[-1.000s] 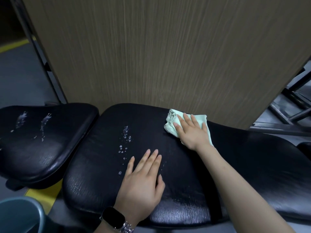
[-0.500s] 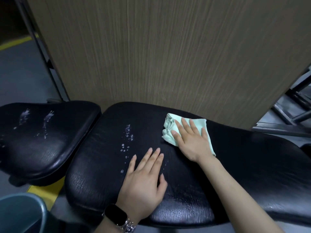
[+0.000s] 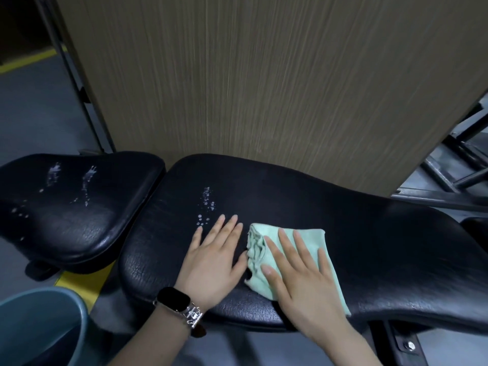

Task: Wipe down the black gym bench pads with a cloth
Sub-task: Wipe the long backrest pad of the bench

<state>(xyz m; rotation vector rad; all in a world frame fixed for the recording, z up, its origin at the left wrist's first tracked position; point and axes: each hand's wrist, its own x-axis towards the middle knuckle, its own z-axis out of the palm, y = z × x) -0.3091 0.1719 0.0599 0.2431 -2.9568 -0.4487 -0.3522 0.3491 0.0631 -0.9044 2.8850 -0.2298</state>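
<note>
Two hands lie flat on the long black bench pad [image 3: 330, 233], side by side. Nearest of all, at the lower left corner, is the rim of a blue-grey bucket [image 3: 39, 307]; only part of it shows and I cannot tell what is inside. Just past it the left hand [image 3: 211, 262], with a black smartwatch [image 3: 174, 299] on its wrist, rests palm-down on the pad with fingers straight and slightly spread, holding nothing. Beside it the right hand [image 3: 298, 281] presses flat on a pale green cloth [image 3: 324, 257], fingers extended over it rather than curled round it; the cloth is bunched into folds at its left edge, close to the left thumb, and lies near the front of the pad. A little farther on, a scatter of droplets [image 3: 206, 207] sits on the pad just beyond the left fingertips. To the left, a separate black seat pad [image 3: 79, 220] carries wet streaks and drops of its own. A yellow floor marking [image 3: 81, 280] shows between the two pads. Behind everything stands a wood-grain panel [image 3: 264, 75], and dark metal frame bars [image 3: 454, 170] run off at the far right.
</note>
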